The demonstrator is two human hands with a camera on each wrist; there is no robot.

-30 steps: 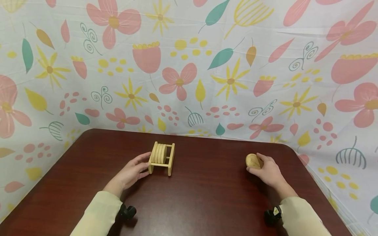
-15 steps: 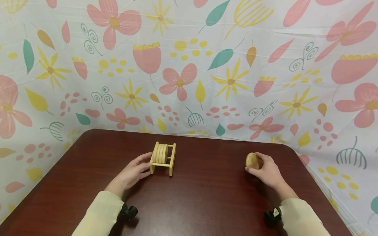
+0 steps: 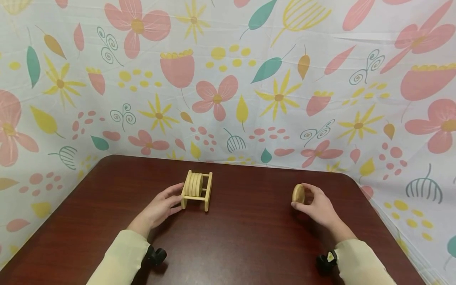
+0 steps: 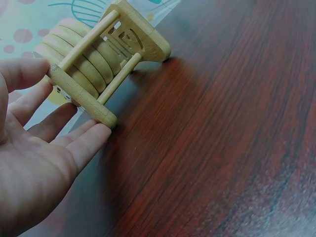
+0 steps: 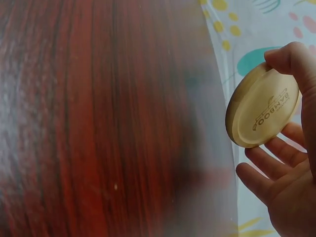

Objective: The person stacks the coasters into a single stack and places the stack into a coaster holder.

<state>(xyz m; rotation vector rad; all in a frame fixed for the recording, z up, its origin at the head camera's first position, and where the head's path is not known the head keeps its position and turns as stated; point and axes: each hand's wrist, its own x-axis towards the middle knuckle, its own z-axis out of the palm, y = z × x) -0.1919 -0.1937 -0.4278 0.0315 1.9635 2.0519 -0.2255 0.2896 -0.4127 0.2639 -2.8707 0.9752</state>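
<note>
A small wooden coaster holder (image 3: 209, 192) stands on the table, left of centre. Several round coasters (image 3: 193, 185) sit upright side by side in its left part. My left hand (image 3: 160, 208) grips the holder's left end panel. In the left wrist view the thumb and fingertips meet the panel's edges and outer face. Off to the right, my right hand (image 3: 320, 206) holds one round wooden coaster (image 3: 298, 194) by its rim, tilted nearly upright. The right wrist view shows lettering reading BAMBOO on that coaster's face (image 5: 266, 111); the fingers partly hide its rim.
A dark red-brown wooden table (image 3: 246, 237) lies under both hands. Behind it and at its sides hangs a white cloth (image 3: 228, 59) printed with flowers and leaves. Each wrist wears a black camera.
My right hand has moved a little to the left and turned its coaster from facing up to nearly on edge. The left hand and holder have shifted very slightly right.
</note>
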